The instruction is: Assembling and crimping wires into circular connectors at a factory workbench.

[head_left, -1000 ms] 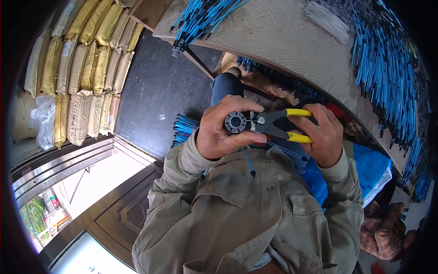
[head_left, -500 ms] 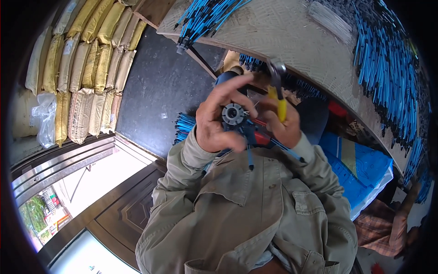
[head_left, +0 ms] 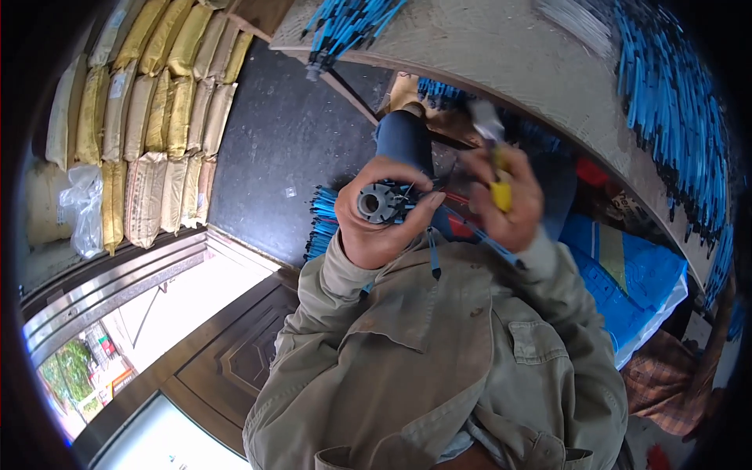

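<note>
My left hand (head_left: 368, 235) is wrapped round a grey, round, notched fitting (head_left: 379, 203) with a hole in its middle. Thumb and forefinger meet at the fitting's right side, where dark parts and thin wires stick out. My right hand (head_left: 517, 200), a little to the right, is closed on a yellow-handled tool (head_left: 500, 196). Motion smears its metal head, which points away from me, so its exact kind cannot be made out. Below the hands, blue cables with black tips (head_left: 435, 254) hang in front of my jacket.
Blue cable pieces lie in a big heap (head_left: 674, 117) on the bench (head_left: 470, 47) at right; a smaller bundle (head_left: 352, 27) rests at its far left edge. More cables (head_left: 321, 223) lie beyond my left wrist. Stacked sacks (head_left: 141, 102) stand left, a blue package (head_left: 619, 274) right.
My left hand has turned and shifted slightly left, its fingers closing from spread to round the fitting. My right hand and tool have moved right, away from the left hand.
</note>
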Demonstrator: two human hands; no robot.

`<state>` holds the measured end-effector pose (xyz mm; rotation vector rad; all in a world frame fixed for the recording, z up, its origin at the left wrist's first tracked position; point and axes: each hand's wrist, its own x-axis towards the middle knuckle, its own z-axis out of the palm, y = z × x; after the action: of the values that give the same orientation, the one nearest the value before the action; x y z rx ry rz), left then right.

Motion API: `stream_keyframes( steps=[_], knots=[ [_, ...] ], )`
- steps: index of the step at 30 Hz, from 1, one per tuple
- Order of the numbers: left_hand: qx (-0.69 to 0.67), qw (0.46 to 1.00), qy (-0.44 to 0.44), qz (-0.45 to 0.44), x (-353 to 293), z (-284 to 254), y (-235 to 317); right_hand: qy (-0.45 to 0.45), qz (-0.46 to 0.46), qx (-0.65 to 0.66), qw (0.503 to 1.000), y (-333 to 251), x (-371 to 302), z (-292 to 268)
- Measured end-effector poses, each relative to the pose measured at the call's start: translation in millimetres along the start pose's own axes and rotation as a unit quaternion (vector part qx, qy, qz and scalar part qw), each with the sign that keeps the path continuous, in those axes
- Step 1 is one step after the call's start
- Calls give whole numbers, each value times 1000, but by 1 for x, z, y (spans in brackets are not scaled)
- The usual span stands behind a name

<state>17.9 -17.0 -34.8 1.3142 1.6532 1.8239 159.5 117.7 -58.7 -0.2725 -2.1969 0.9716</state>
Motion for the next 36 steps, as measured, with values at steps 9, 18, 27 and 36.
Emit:
stream_keyframes(
  steps=[9, 18, 27, 36],
  knots=[
    [-73, 997, -6, -13, 0, 8, -4, -199, -134, -298, 924, -40, 34, -73],
    [-81, 996, -29, 14, 1, 6, -11, -241, -120, -348, 898, -50, 42, -82],
    [-80, 995, -62, -7, 2, 2, -11, -230, -150, -368, 888, -51, 51, -79],
    [-104, 993, -60, 0, 6, -4, -12, -262, -183, -359, 877, -51, 63, -78]
  ],
)
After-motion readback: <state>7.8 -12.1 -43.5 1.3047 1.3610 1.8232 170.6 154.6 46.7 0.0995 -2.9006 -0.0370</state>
